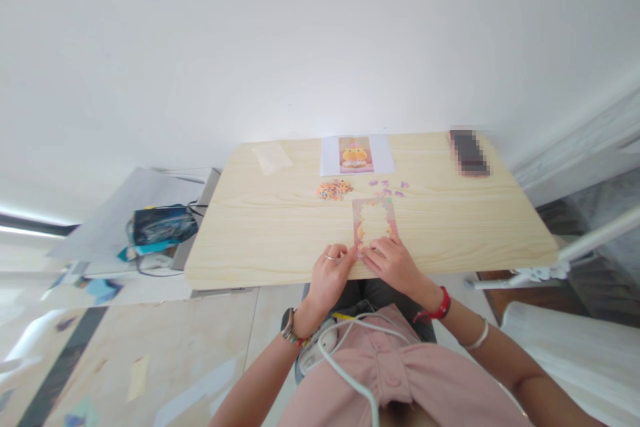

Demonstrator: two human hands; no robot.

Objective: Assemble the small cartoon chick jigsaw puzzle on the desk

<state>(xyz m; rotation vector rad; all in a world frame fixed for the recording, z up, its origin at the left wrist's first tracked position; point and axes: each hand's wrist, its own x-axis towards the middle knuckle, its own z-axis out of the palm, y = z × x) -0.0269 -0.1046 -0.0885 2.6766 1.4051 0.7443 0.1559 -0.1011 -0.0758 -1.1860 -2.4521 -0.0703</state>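
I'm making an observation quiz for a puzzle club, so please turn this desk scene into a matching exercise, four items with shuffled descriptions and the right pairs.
Column one
1. puzzle border
2. heaped pieces
3. scattered pieces
4. printed sheet

Column two
A. mostly purple
B. at the far edge of the table, near its middle
C. nearest to the left hand and the right hand
D. mostly orange

Right pairs: 1-C, 2-D, 3-A, 4-B
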